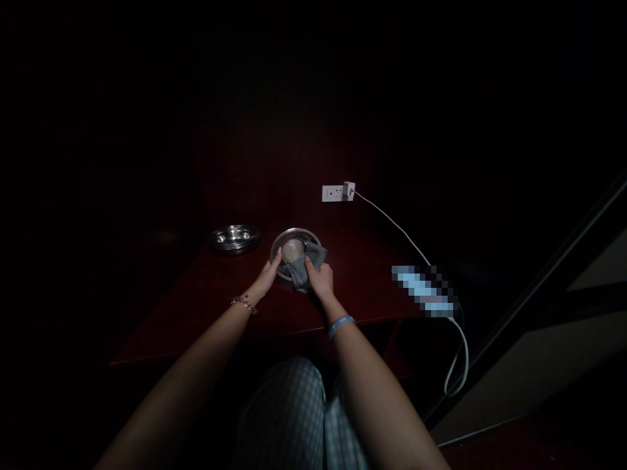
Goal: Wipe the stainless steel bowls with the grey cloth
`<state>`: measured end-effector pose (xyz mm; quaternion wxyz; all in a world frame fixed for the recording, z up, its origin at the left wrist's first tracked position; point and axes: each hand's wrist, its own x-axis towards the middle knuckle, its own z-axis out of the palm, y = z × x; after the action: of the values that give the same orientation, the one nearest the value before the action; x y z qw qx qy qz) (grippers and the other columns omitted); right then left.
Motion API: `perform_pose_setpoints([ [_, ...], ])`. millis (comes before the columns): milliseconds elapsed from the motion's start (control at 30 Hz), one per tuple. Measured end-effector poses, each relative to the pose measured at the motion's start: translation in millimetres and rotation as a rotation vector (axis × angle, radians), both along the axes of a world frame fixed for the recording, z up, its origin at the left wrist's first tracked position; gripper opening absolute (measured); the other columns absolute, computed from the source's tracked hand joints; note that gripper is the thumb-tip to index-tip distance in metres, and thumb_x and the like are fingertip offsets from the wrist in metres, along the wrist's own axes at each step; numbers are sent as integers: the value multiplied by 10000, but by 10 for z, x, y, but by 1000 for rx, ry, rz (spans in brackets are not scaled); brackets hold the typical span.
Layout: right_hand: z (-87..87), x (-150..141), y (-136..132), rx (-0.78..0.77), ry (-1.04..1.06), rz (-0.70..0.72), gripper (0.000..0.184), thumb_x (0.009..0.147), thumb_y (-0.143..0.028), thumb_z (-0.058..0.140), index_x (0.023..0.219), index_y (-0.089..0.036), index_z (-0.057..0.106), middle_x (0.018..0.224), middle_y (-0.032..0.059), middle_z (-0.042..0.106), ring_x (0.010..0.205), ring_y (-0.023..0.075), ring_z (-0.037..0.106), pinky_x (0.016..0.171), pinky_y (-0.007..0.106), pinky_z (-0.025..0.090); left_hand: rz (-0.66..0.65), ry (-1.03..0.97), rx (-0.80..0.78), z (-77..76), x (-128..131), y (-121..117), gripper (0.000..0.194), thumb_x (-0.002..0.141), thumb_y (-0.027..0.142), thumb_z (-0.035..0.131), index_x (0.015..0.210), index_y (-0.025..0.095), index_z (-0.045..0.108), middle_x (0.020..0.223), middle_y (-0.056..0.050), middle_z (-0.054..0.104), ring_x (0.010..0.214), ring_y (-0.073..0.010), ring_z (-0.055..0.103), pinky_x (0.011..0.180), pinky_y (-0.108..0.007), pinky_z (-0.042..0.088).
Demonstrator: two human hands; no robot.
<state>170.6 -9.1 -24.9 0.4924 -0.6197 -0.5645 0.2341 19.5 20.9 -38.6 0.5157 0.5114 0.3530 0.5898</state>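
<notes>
Tilted toward me above the dark red table is a shiny metal bowl [294,249]. My left hand [267,277] grips its left rim, thumb on the inside and the other fingers behind. A grey checked cloth [300,269] lies over the bowl's lower right side, pinched in my right hand [321,279] with the thumb on top. Part of the bowl's rim is hidden under the cloth. To the left, a stack of similar metal bowls [234,239] rests on the table.
The dark red table [196,307] has its front edge just before my knees. A white socket [333,193] on the back wall holds a charger, whose white cable [392,222] runs to a pixelated light-blue object [424,290] at the table's right. Surroundings are very dark.
</notes>
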Motion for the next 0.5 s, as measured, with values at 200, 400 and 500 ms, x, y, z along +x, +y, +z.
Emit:
perform_pose_setpoints([
  [200, 33, -34, -11, -25, 31, 16, 356, 847, -412, 544, 908, -118, 737, 924, 138, 731, 922, 245, 688, 774, 255, 494, 99, 27, 48, 37, -62, -3, 597, 837, 528, 499, 1328, 189, 491, 1414, -78, 483, 1322, -230, 422, 1124, -367, 281],
  [400, -48, -7, 73, -1, 144, -9, 340, 838, -388, 551, 922, -115, 733, 927, 125, 733, 925, 234, 686, 772, 252, 497, 69, 129, 169, 133, 10, -132, 607, 810, 479, 558, 1330, 186, 450, 1423, -88, 470, 1344, -240, 383, 1133, -356, 263],
  [500, -89, 13, 111, -14, 247, -70, 382, 839, -402, 532, 935, -87, 725, 934, 140, 730, 918, 232, 688, 752, 245, 500, 10, 178, 230, 148, 47, -160, 764, 789, 415, 608, 1426, 225, 230, 1450, -101, 422, 1333, -227, 394, 1122, -385, 282],
])
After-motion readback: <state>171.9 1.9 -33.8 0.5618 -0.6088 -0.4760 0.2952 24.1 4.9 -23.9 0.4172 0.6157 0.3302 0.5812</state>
